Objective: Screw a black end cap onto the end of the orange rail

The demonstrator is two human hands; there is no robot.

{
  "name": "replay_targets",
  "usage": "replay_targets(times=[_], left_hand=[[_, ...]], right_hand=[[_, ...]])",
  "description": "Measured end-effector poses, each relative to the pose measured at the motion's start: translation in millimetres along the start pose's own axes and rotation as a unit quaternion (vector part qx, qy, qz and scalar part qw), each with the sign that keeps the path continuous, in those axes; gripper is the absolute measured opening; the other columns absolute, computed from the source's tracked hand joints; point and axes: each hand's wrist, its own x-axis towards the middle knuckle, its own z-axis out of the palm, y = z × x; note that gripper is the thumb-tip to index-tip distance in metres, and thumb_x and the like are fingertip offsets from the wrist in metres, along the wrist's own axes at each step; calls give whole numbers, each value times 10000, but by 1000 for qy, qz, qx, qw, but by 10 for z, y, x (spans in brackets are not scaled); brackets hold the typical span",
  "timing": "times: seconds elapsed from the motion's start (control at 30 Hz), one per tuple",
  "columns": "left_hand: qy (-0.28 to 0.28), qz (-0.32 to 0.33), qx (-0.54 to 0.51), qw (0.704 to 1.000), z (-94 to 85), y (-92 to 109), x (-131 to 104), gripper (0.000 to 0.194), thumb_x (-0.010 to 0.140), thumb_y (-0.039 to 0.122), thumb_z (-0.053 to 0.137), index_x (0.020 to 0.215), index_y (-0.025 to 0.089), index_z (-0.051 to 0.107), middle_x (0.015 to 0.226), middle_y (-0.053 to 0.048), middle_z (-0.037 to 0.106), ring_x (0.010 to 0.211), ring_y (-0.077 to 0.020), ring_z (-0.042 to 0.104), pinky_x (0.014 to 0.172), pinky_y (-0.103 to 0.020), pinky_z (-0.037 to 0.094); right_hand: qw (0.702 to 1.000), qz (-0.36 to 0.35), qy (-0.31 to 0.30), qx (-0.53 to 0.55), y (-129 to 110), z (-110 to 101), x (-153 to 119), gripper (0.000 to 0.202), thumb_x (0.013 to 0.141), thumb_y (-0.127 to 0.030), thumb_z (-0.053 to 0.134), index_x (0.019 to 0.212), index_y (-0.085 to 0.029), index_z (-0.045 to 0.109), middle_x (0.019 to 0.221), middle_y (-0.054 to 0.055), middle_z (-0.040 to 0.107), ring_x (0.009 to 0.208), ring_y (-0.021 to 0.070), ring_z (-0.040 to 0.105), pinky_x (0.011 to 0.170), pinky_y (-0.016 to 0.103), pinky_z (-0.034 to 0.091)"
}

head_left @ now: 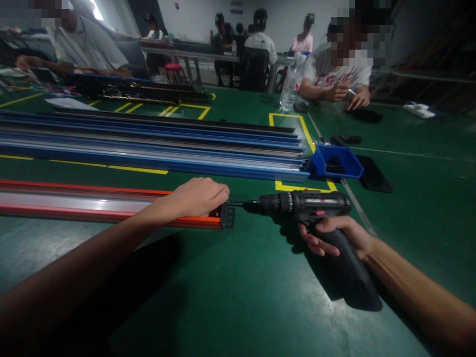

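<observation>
A long orange-red metal profile [111, 204] with a pale inner channel lies across the left side of the green table. Its right end carries a black end cap [228, 217]. Over that end rests my left hand [201, 196], fingers curled down around the profile and cap. My right hand [327, 235] is wrapped round the grip of a black cordless drill [316, 202], lying level and pointing left. The drill's thin bit [243, 203] reaches the end cap beside my left fingertips. Whether a screw sits at the tip cannot be made out.
Several blue and black profiles [186, 158] lie behind in a row. Near their right ends stand a blue parts bin [344, 171] and a dark phone-like slab [375, 173]. A water bottle [292, 84] is farther back. A co-worker [340, 82] sits opposite, and others sit beyond.
</observation>
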Motion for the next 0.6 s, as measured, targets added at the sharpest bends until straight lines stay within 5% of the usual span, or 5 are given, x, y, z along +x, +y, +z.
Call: replay_targets(times=[0.6], left_hand=[[6, -9, -21, 1000, 29, -17, -3, 331, 1042, 285, 351, 987, 185, 662, 843, -88, 705, 695, -236, 626, 603, -335, 392]], right_hand=[[1000, 9, 13, -9, -16, 17, -10, 270, 869, -258, 635, 1000, -65, 771, 754, 40, 690, 457, 62, 513, 647, 240, 519]])
